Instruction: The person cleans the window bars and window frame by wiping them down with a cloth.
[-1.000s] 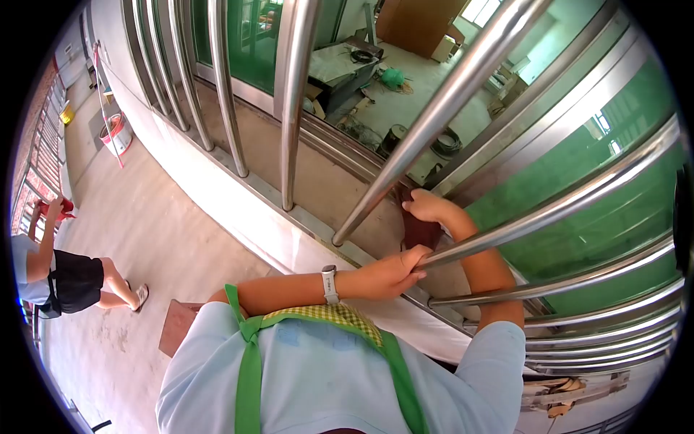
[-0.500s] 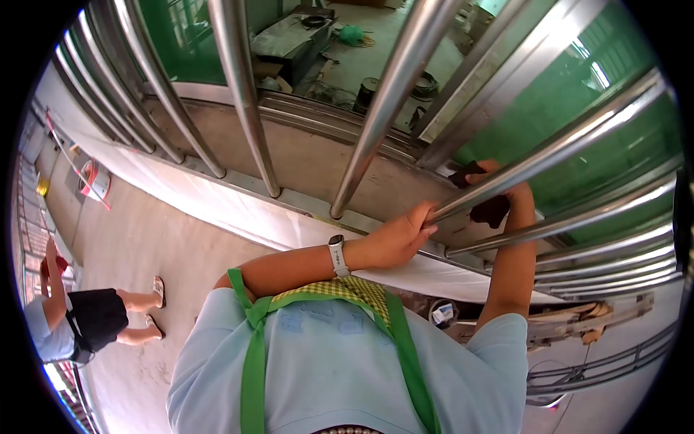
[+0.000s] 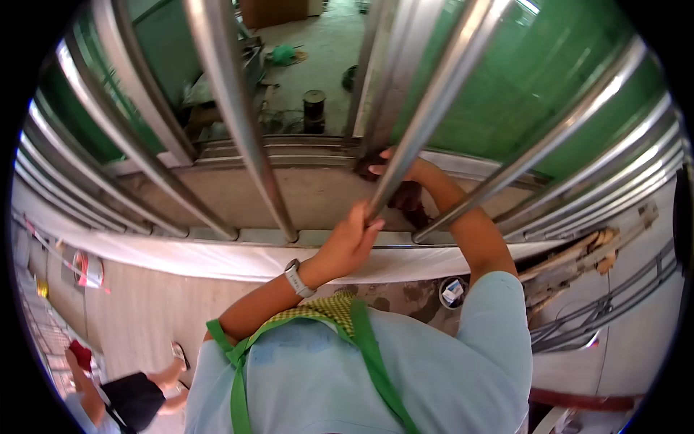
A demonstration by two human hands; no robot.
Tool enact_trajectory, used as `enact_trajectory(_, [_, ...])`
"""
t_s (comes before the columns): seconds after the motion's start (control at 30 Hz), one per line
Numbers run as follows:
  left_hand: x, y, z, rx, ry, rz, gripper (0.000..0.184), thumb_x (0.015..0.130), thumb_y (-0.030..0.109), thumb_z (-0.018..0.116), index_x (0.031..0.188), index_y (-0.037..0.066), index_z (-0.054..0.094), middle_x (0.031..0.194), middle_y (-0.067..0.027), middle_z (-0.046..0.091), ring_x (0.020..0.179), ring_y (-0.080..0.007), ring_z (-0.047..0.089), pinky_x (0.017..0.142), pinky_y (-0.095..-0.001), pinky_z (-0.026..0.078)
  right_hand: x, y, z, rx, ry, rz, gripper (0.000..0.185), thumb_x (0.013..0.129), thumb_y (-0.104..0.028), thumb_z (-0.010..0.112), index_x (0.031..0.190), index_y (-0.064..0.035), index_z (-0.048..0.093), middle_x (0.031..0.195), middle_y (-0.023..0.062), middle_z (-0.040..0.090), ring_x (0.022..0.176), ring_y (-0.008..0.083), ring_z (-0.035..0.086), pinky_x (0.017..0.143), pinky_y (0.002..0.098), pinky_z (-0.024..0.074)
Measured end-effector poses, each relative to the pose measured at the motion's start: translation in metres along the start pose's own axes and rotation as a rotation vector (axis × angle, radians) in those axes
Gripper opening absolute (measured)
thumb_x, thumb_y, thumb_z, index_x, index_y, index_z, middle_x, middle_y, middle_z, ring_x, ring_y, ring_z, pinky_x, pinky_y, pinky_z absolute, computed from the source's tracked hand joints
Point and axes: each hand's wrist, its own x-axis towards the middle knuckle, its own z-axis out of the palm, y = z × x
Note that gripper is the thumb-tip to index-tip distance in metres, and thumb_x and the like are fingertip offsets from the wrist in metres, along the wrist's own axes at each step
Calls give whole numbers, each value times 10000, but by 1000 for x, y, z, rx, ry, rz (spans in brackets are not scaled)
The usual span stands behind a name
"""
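My left hand (image 3: 352, 239), with a pale watch (image 3: 297, 279) at the wrist, is wrapped round the lower part of a steel window bar (image 3: 432, 94). My right arm reaches between the bars, and my right hand (image 3: 396, 165) holds a dark maroon cloth (image 3: 408, 199) behind that same bar. Part of the cloth is bunched at the foot of the window frame (image 3: 387, 108), and the rest hangs over the sill (image 3: 318, 189). The bar hides some of my right fingers.
More steel bars (image 3: 246, 130) stand on both sides. Behind the glass are a black spool (image 3: 314, 108) and a green bundle (image 3: 283, 54). At lower left a person (image 3: 134, 398) holds a red cloth (image 3: 81, 354) near a bucket (image 3: 89, 269). Planks (image 3: 578, 260) and a small bucket (image 3: 453, 292) lie right.
The view has swung to the right along the window. My right hand and the cloth have shifted to the window frame's foot. My left hand still grips a bar.
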Motion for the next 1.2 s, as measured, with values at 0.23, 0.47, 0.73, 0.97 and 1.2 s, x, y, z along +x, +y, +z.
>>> enact_trajectory(0.23, [1,4,1,-35,-18,66,263,902,69,445,1130,15,326,832,-59,475,692,-112,475,624,-256,405,-9,57,17,-64,252,156,434,724,-350,621,915,39,629,922,240,608,885,369,583,779,394,455])
enact_trajectory(0.47, [3,4,2,-52,-20,88,248,904,57,430,1123,16,320,819,-50,465,687,-99,459,618,-237,395,-45,140,23,598,709,427,324,699,-188,566,892,65,627,922,286,588,912,395,572,813,398,450])
enact_trajectory(0.73, [6,1,1,-59,-19,126,250,908,77,426,1123,12,316,805,-45,449,701,-100,452,630,-233,391,-61,70,-18,95,499,540,325,650,-131,522,882,70,625,944,311,572,934,409,566,790,411,456])
enact_trajectory(0.97, [4,1,0,-42,-45,87,263,909,81,431,1132,7,313,824,-47,451,720,-99,456,653,-229,392,4,19,3,-65,367,96,299,648,-243,625,745,40,638,796,277,594,791,423,581,708,415,469])
enact_trajectory(1.2, [4,1,1,-23,-37,96,253,912,79,435,1123,4,319,832,-49,456,721,-108,464,661,-238,398,-11,54,-2,-1,380,168,334,641,-261,619,776,43,639,771,275,596,764,410,591,699,412,471])
